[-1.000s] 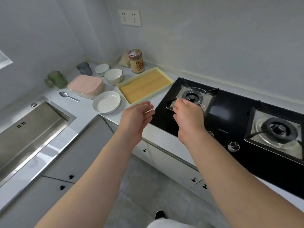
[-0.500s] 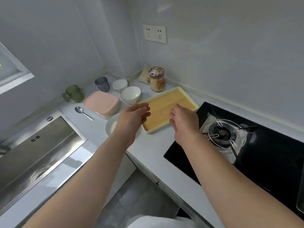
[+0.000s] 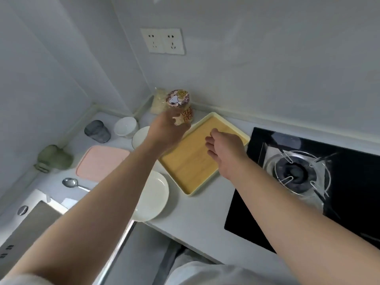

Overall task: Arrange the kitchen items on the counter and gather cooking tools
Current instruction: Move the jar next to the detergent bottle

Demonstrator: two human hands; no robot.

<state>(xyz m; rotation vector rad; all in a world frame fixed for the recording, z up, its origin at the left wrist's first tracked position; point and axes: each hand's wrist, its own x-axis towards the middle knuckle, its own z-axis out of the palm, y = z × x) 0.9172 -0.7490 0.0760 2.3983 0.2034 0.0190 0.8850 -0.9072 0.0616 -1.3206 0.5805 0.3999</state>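
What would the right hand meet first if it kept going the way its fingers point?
Probably the jar, where the left hand is. The right hand hovers open over the tray, fingers aimed at that far corner; depth is unclear, so it could touch the tray first.

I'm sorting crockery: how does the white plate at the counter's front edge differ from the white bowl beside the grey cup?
The white plate is wide and shallow; the white bowl is smaller and deeper. The plate lies in front, partly behind the left arm; the bowl stands at the back, unobstructed. Both are plain white.
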